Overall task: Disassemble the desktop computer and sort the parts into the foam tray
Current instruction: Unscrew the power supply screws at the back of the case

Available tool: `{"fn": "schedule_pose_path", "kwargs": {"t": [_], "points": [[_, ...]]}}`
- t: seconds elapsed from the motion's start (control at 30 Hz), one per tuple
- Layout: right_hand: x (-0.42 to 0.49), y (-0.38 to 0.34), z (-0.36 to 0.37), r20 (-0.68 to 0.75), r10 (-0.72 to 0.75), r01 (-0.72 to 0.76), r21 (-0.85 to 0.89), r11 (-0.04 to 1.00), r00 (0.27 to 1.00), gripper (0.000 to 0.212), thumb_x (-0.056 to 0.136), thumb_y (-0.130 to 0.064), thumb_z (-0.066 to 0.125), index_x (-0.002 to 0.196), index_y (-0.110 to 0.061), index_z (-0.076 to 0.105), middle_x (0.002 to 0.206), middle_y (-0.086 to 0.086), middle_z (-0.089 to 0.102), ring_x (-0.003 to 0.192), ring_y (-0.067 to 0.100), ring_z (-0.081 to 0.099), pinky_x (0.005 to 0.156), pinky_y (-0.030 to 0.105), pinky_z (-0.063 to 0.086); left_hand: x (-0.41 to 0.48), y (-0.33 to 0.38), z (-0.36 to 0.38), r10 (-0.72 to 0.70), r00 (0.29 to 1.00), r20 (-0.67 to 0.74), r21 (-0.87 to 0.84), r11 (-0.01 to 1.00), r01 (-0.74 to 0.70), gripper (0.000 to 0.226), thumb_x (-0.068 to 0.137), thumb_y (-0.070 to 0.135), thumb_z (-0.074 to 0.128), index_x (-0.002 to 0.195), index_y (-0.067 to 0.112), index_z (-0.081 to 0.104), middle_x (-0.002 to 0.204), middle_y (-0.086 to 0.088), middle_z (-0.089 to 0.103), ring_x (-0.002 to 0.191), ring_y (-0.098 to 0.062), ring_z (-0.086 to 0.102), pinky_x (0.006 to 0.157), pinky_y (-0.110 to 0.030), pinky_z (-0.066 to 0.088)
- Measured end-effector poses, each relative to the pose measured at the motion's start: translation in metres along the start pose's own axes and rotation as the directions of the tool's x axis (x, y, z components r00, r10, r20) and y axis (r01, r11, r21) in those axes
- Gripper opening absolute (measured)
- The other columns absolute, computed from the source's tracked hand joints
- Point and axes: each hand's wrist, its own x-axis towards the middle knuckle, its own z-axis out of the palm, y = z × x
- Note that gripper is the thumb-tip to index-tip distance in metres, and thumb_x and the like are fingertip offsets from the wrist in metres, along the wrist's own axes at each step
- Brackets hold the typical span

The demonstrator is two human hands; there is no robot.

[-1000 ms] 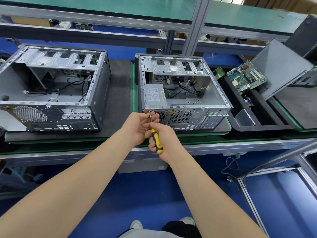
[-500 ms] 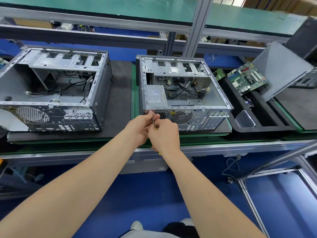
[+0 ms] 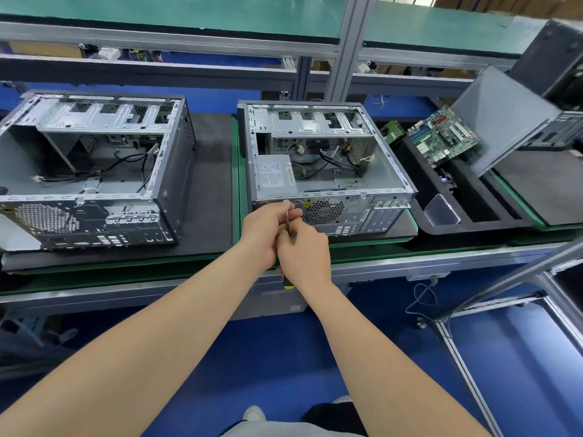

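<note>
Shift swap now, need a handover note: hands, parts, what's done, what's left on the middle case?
Right hand grips the screwdriver handle; left hand pinches its shaft at the middle case rear panel, by the power supply.
Done: motherboard rests tilted in the foam tray.
Left: power supply and cables inside the case; probably its screws next.

A bare strip of dark mat (image 3: 208, 184) runs from the worktop's front edge to the back, between the left case (image 3: 94, 171) and the middle case (image 3: 394, 165). The middle case is open on top. The power supply (image 3: 276, 176) fills its near left corner and cables (image 3: 334, 162) cross its far side. The left grip (image 3: 263, 230) and right grip (image 3: 304, 253), both round the screwdriver (image 3: 287, 220), crowd its near left corner outside. The foam tray (image 3: 419, 212) lies just beside its right wall.
</note>
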Motion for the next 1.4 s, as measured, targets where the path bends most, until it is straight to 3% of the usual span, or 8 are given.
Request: {"fn": "schedule_pose_path", "kwargs": {"t": [0.27,0.47,0.57,0.73,0.93,1.1,1.27,1.4], "points": [[0.011,0.053,-0.046,-0.219,0.071,-0.048,0.110,0.993,0.973,0.011,0.102,-0.030,0.054,0.096,-0.029,0.064,0.075,-0.009,0.068,0.070,0.015,0.064,0.057,0.035,0.047,0.010,-0.042,0.078,0.268,0.959,0.088,0.373,0.884,-0.281,0.011,0.095,0.025,0.066,0.094,0.021,0.076,0.087,0.002,0.080,0.088,-0.015,0.076,0.087,-0.041,0.061],[0.038,0.117,-0.107,-0.357,0.129,-0.093,0.116,0.989,0.925,0.010,0.099,-0.020,0.057,0.101,-0.025,0.066,0.074,-0.009,0.068,0.068,0.017,0.064,0.057,0.037,0.052,0.023,-0.076,0.170,0.360,0.886,0.293,0.532,0.708,-0.464,0.016,0.099,0.035,0.059,0.093,0.028,0.071,0.079,0.014,0.077,0.078,0.000,0.073,0.083,-0.039,0.062],[0.059,0.148,-0.140,-0.436,0.120,-0.092,0.085,0.992,0.892,0.012,0.097,-0.017,0.062,0.105,-0.025,0.065,0.071,-0.015,0.064,0.065,0.008,0.061,0.054,0.027,0.048,0.036,-0.095,0.220,0.364,0.851,0.379,0.532,0.666,-0.522,0.017,0.101,0.035,0.057,0.091,0.027,0.069,0.078,0.015,0.076,0.078,0.001,0.072,0.081,-0.036,0.061],[0.110,0.211,-0.197,-0.481,0.183,-0.144,0.116,0.983,0.858,0.007,0.101,-0.022,0.058,0.100,-0.024,0.065,0.074,-0.008,0.068,0.067,0.018,0.063,0.058,0.040,0.052,0.075,-0.128,0.309,0.293,0.858,0.423,0.519,0.697,-0.494,0.020,0.103,0.031,0.052,0.094,0.024,0.068,0.079,0.013,0.077,0.075,-0.003,0.073,0.064,-0.025,0.058],[0.170,0.272,-0.239,-0.418,0.258,-0.241,0.094,0.966,0.871,0.024,0.106,-0.039,0.051,0.087,-0.030,0.063,0.065,-0.008,0.063,0.058,0.010,0.057,0.050,0.032,0.040,0.138,-0.160,0.371,0.216,0.931,0.294,0.597,0.720,-0.355,0.016,0.100,0.028,0.053,0.093,0.025,0.068,0.080,0.012,0.077,0.075,-0.002,0.072,0.061,-0.019,0.055],[0.214,0.316,-0.259,-0.312,0.326,-0.330,0.040,0.943,0.892,0.036,0.105,-0.034,0.054,0.072,-0.020,0.051,0.064,-0.003,0.057,0.057,0.013,0.050,0.051,0.033,0.031,0.188,-0.189,0.379,0.307,0.914,0.265,0.833,0.405,-0.378,0.009,0.096,0.030,0.063,0.091,0.028,0.070,0.081,0.017,0.069,0.077,0.005,0.061,0.061,-0.009,0.038],[0.241,0.340,-0.263,-0.220,0.380,-0.382,0.036,0.923,0.898,0.035,0.103,-0.033,0.054,0.070,-0.021,0.050,0.064,-0.005,0.057,0.059,0.016,0.052,0.052,0.031,0.036,0.214,-0.210,0.369,0.335,0.901,0.274,0.943,0.092,-0.321,0.009,0.090,0.038,0.068,0.088,0.031,0.073,0.094,0.014,0.070,0.087,-0.012,0.065,0.071,-0.032,0.055],[0.249,0.344,-0.264,-0.188,0.404,-0.400,0.064,0.914,0.895,0.033,0.102,-0.032,0.054,0.072,-0.017,0.056,0.067,0.002,0.065,0.063,0.024,0.065,0.059,0.038,0.053,0.222,-0.213,0.368,0.327,0.899,0.290,0.951,0.003,-0.308,0.014,0.087,0.042,0.076,0.095,0.031,0.079,0.104,0.011,0.072,0.091,-0.015,0.067,0.071,-0.031,0.055]]}}
